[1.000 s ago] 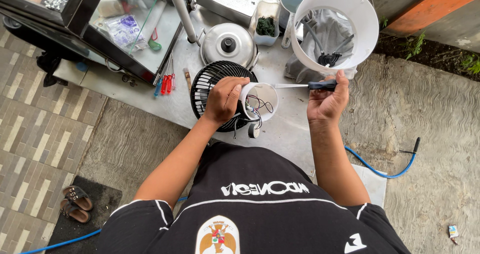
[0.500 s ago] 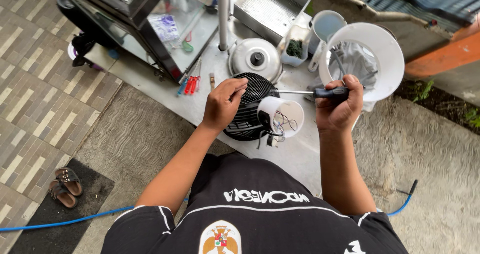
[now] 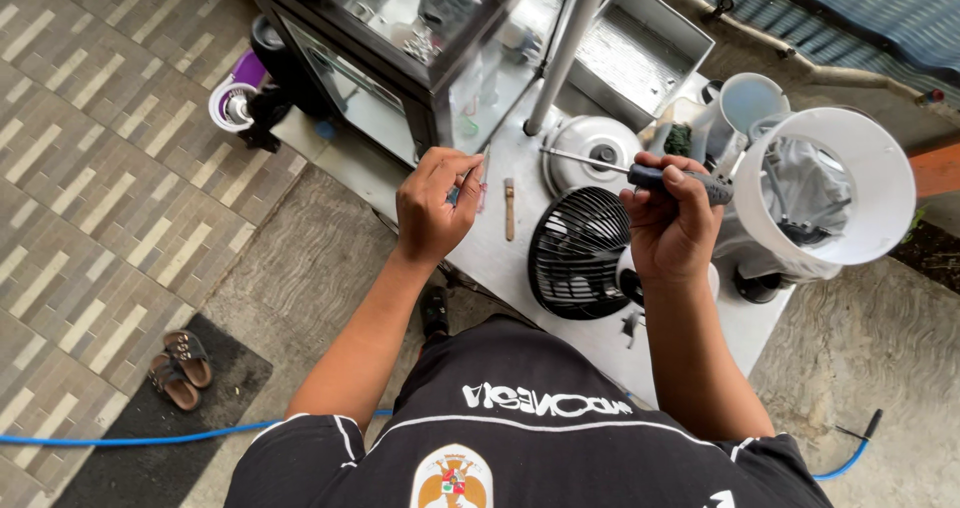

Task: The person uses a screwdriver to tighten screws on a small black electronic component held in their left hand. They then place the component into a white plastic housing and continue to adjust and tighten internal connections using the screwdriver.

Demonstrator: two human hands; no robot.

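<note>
A: Head view, looking down. We see the right hand (image 3: 668, 223) closed around the dark handle of a screwdriver (image 3: 640, 173), its shaft pointing left over the domed metal cover (image 3: 590, 153).

B: We note the change: half a second ago the left hand (image 3: 432, 208) rested on the black fan grille (image 3: 580, 253); it now sits well to the left, fingers curled near the small tools (image 3: 508, 208) lying on the grey table (image 3: 500, 258).

A: Does the left hand hold anything?

B: We cannot tell; the fingers are bent narrow, with something small perhaps pinched between them.

A: And the white motor housing?

B: We see only a sliver of it, mostly hidden behind the right hand. We judge the grille freed and the left hand fetching or setting down a part.
</note>
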